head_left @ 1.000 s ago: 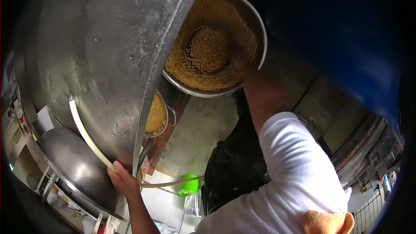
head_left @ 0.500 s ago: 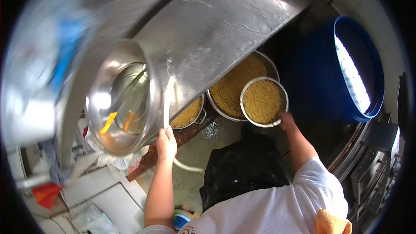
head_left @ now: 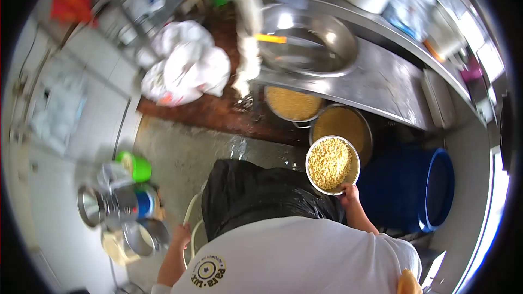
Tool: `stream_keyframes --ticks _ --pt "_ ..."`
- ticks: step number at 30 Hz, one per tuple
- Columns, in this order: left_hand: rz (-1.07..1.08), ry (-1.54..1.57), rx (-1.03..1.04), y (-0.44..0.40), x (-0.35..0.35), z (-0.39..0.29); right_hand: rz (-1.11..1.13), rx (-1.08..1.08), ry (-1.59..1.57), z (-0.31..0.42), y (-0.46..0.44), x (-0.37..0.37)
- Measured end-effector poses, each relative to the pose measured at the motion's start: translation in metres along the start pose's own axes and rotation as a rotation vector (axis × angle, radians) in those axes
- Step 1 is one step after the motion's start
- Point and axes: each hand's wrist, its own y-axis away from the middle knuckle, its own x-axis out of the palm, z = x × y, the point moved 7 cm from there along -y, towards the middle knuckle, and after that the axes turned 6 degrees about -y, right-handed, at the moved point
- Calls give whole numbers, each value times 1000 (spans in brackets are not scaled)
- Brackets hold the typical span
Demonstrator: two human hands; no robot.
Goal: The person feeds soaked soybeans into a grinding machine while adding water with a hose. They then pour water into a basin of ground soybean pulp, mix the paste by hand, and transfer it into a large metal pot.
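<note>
My right hand [head_left: 348, 193] grips the rim of a round metal bowl [head_left: 329, 164] that holds pale yellow grains. Behind the bowl, partly covered by it, stands a larger metal pot [head_left: 369, 139] with more of the grains. My left hand [head_left: 181, 235] is closed around a pale hose [head_left: 190, 209], low at my left side. The hose loops beside the black apron [head_left: 256, 190].
A metal counter [head_left: 392, 76] carries a large steel basin [head_left: 343, 49]. Another grain-filled pot [head_left: 294, 103] stands below its edge. At right is a blue barrel [head_left: 403, 185]; white bags [head_left: 188, 68] lie upper left, and a green bucket [head_left: 140, 169] stands left.
The view has swung toward the left side of the room. The bowl of grains has come up out of the large pot in my right hand. My left hand has moved down from the counter with the hose.
</note>
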Motion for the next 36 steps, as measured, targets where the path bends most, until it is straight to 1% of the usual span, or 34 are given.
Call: stream_keyframes --ticks 2,3,5,6,7,8,10,11,12,13,14,15,16,17,18,19,20,21,23,25,26,28,30,31,32,34,36 --pt "16 82 -26 31 22 93 39 34 93 -4 36 46" --pt "88 89 -182 66 18 134 52 31 100 -4 67 71" --pt "189 103 -315 112 13 224 72 34 154 3 145 128" --pt "240 106 -382 133 10 267 37 30 189 12 202 142" --pt "204 135 -384 137 18 308 104 28 183 11 229 173" --pt "203 191 -434 147 15 312 177 29 178 8 250 208" --pt "194 302 -536 171 8 317 240 90 257 -7 223 269" --pt "121 452 -605 170 15 323 323 112 262 -22 213 301" --pt "49 598 -673 173 26 334 401 134 269 -38 214 339" --pt "81 588 -707 165 17 362 386 171 302 -53 235 374" --pt "-71 525 -617 142 28 375 405 187 335 -67 231 406" --pt "-224 454 -530 137 23 375 459 228 349 -85 224 438" --pt "-221 474 -562 136 31 379 509 267 361 -104 222 472" --pt "-261 409 -527 149 23 359 595 262 439 -116 230 500" --pt "-290 341 -480 151 6 345 617 273 464 -134 244 530" --pt "-294 361 -507 156 -2 342 678 247 525 -154 262 562" --pt "-241 324 -489 164 -40 343 708 250 573 -174 284 597" --pt "-207 312 -468 162 -55 335 747 231 611 -194 300 632" --pt "-216 339 -500 157 -78 332 825 276 639 -249 294 690" --pt "-227 370 -535 152 -91 343 891 281 700 -305 326 748" --pt "-222 409 -567 147 -98 348 910 323 741 -332 343 777" --pt "-208 447 -626 141 -120 361 975 348 664 -391 374 841" --pt "-253 523 -610 130 -143 370 1113 370 683 -433 435 907" --pt "-265 538 -636 136 -147 372 1181 396 718 -447 470 928" --pt "-240 531 -651 131 -159 376 1243 422 754 -469 498 956" --pt "-212 542 -686 125 -181 382 1388 331 728 -520 547 1009" --pt "-234 590 -697 127 -204 380 1486 146 672 -555 603 1047"
